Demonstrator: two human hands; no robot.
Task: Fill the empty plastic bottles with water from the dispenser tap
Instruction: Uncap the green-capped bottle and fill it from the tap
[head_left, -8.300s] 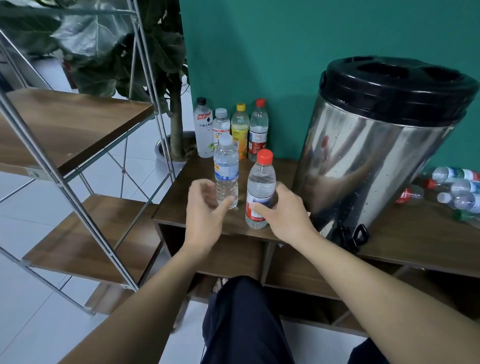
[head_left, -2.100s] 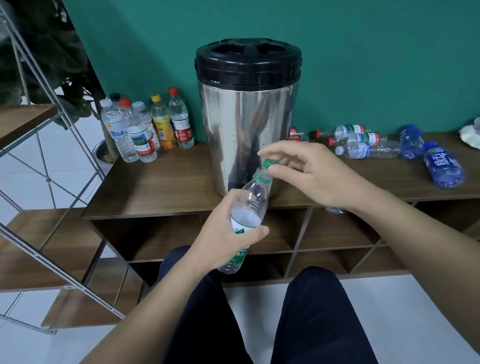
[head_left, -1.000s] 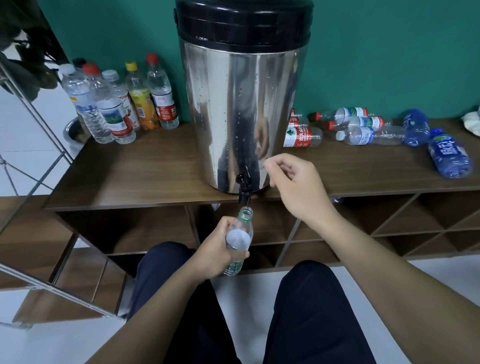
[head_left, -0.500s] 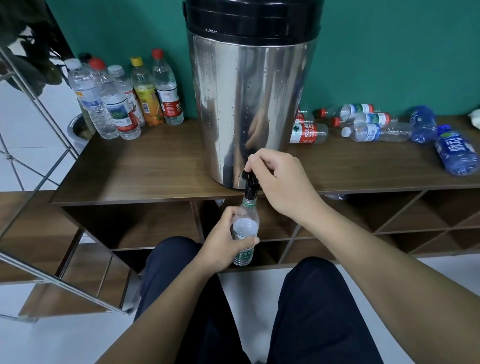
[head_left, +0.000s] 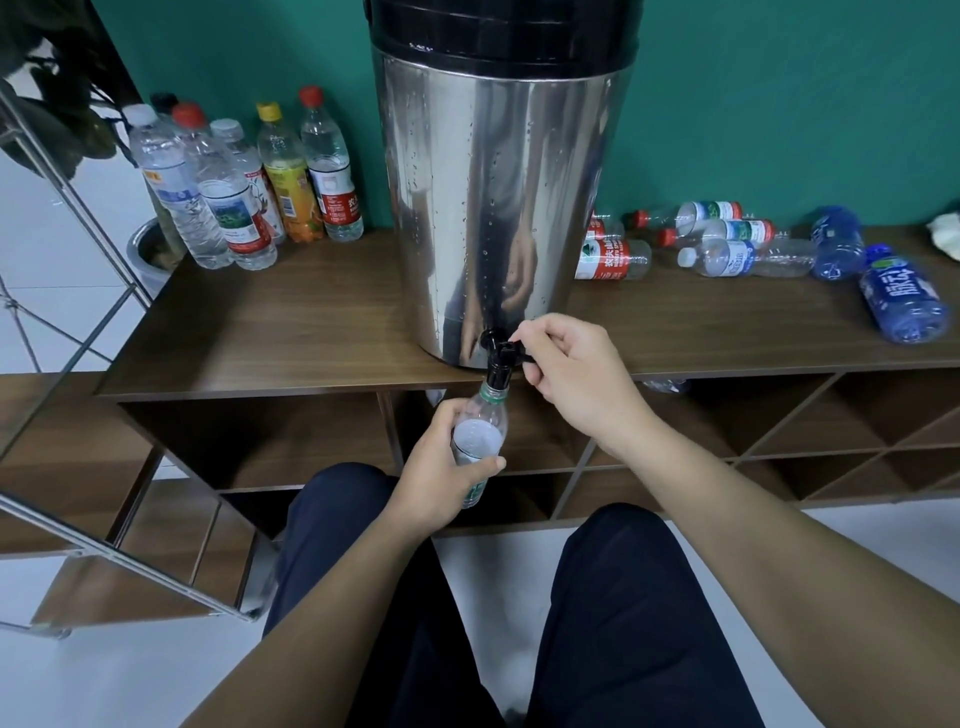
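A steel water dispenser (head_left: 498, 208) with a black lid stands on the wooden cabinet top (head_left: 291, 332). Its black tap (head_left: 500, 358) juts out over the front edge. My left hand (head_left: 441, 467) grips a clear uncapped bottle (head_left: 480, 431) with a green neck ring, its mouth right under the tap spout. My right hand (head_left: 571, 379) pinches the tap lever from the right. Whether the bottle's cap is in that hand is hidden.
Several upright capped bottles (head_left: 234, 182) stand at the back left of the cabinet top. Several empty bottles (head_left: 727, 244) lie on their sides to the right, two of them blue (head_left: 904, 296). A metal-framed shelf (head_left: 62, 364) and a plant stand at the left. Open cubbies are below.
My right hand came off the bottle's green cap, moved to the tap and took hold of its lever. My left hand raised the uncapped bottle's mouth up under the spout.
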